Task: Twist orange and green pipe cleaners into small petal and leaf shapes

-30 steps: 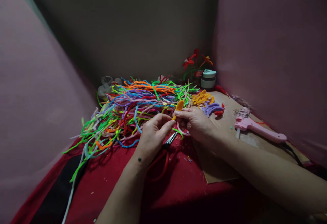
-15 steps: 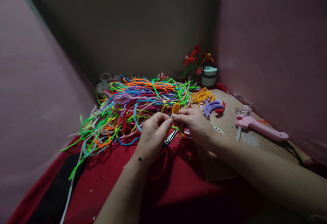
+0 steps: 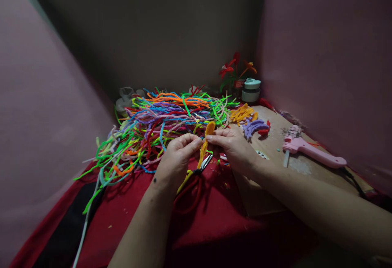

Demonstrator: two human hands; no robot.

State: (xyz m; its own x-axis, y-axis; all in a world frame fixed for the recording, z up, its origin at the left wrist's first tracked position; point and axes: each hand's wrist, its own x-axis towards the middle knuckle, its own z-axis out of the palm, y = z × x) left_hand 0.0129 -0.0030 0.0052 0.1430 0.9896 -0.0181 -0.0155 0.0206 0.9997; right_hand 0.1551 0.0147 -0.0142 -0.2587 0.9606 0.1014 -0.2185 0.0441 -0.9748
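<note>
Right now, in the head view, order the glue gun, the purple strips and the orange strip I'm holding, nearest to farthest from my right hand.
From your right hand:
1. Orange strip: held, at the hand's left side.
2. Purple strips: beyond the hand, slightly right, on the board.
3. Glue gun: farther right, on the board.

Red cloth (image 3: 104,225), heaped at the back

A tangled heap of stems (image 3: 165,117) covers its far middle. Nearer lie the scissors (image 3: 206,162), blades pointing away. Cardboard (image 3: 277,125) covers the right side; a pale cord (image 3: 80,239) crosses the left.
</note>
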